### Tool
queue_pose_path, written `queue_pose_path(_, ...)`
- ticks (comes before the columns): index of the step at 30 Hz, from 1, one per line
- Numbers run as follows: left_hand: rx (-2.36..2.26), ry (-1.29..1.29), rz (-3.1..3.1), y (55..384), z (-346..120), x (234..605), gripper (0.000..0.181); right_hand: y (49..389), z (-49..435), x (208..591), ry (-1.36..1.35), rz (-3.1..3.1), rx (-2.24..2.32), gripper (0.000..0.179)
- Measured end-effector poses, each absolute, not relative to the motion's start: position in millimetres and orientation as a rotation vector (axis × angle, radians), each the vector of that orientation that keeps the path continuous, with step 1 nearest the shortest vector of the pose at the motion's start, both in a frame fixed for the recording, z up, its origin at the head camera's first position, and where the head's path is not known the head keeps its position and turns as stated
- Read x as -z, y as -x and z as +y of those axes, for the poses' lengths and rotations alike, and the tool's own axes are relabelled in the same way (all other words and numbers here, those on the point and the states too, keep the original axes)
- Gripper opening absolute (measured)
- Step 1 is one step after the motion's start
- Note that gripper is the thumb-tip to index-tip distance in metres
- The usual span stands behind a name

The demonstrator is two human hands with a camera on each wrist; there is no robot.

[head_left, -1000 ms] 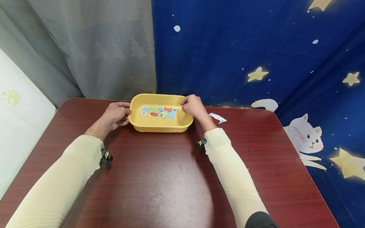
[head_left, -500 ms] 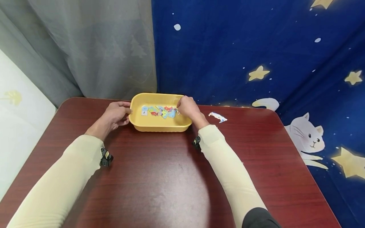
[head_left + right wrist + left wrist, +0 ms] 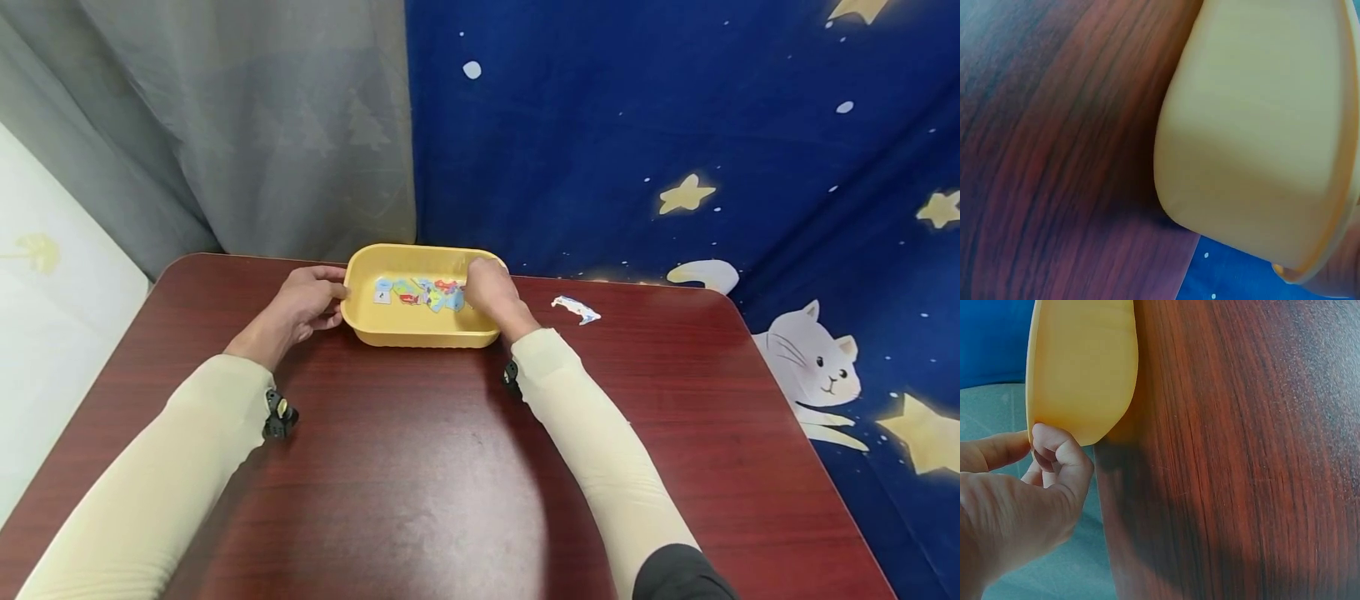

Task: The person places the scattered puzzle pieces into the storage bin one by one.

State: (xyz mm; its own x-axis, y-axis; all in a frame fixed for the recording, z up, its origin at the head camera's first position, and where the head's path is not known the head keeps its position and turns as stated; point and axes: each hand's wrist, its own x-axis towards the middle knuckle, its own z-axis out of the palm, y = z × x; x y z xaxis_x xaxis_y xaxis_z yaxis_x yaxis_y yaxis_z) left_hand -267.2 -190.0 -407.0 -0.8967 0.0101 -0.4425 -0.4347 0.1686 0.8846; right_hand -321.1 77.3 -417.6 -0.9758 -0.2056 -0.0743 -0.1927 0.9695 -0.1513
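Observation:
A yellow plastic basin (image 3: 422,340) stands near the table's far edge. My left hand (image 3: 302,302) holds its left end; in the left wrist view the thumb and fingers (image 3: 1054,437) pinch the rim. Several flat, bright pieces like map puzzle pieces (image 3: 435,298) lie together on the basin floor. My right hand (image 3: 491,292) reaches over the right end into the basin, beside the rightmost pieces. Its fingers point down, with the fingertips hidden behind the hand, so I cannot tell what they hold. The right wrist view shows mostly the basin's outer wall (image 3: 1247,137).
One loose white-and-blue piece (image 3: 576,310) lies on the dark red wooden table (image 3: 405,467), right of the basin. Behind the far edge hang a grey curtain (image 3: 300,150) and a blue curtain with stars (image 3: 570,150). Small black cameras sit at both wrists.
My right hand, which pinched a small pale piece near the basin's right rim, has moved left and down to the other pieces. My left hand stays on the basin's left end.

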Motion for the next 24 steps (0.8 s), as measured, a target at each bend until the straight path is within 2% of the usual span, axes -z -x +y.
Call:
queue_pose_path(2, -1.785, 0.401, 2.1, 266.5, -190.3, 407.1, 0.048, 321.4, 75.3, 418.7, 0.295, 3.043, 0.205, 0.012)
queue_pose_path(24, -1.766, 0.414, 2.118, 267.7, -190.3, 407.0, 0.047, 324.4, 67.7, 417.8, 0.124, 3.011, 0.289, 0.013)
